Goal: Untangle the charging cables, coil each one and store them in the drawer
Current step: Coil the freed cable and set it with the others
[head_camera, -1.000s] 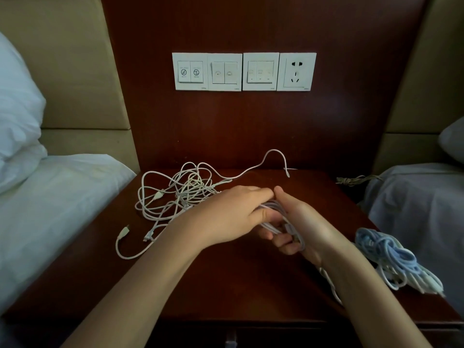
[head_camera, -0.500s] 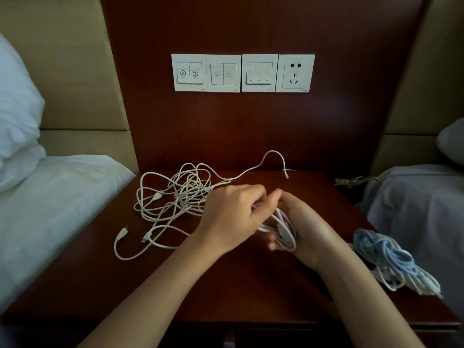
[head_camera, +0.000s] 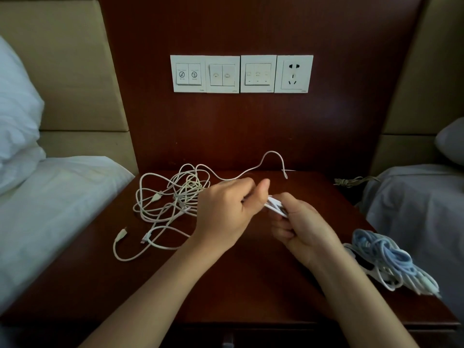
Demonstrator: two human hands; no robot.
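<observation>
Head view: my right hand (head_camera: 298,232) is gripping a bunched white cable (head_camera: 275,207) while my left hand (head_camera: 226,217) is pinching it.

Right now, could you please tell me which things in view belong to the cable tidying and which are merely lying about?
For the job: white cable coil, held by left hand and right hand; tangled white cables; blue and white cable bundle.

Just lying about: wall switches; socket; pillow; beige cord beside the nightstand.
</observation>
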